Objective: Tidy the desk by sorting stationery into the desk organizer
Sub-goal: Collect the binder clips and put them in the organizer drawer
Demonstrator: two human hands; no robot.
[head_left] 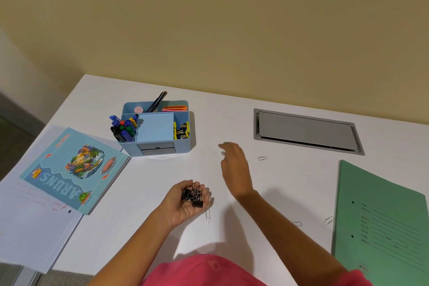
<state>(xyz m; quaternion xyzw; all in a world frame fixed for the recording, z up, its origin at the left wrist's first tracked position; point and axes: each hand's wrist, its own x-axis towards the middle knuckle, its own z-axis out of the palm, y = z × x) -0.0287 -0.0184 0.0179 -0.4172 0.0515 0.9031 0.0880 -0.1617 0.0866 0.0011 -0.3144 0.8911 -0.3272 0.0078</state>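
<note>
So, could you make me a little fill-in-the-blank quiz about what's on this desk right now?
1. The left hand holds a bunch of binder clips whose colour is ____.
2. The desk organizer is light ____.
3. The folder on the far right is ____.
4. The loose paper clip nearest the right hand lies on that hand's ____ side.

Missing words: black; blue; green; right.

You face a smooth, matt desk (232,118) and a matt plastic organizer (183,146). The binder clips (193,195) look like glossy metal, the folder (380,193) like matt card.
</note>
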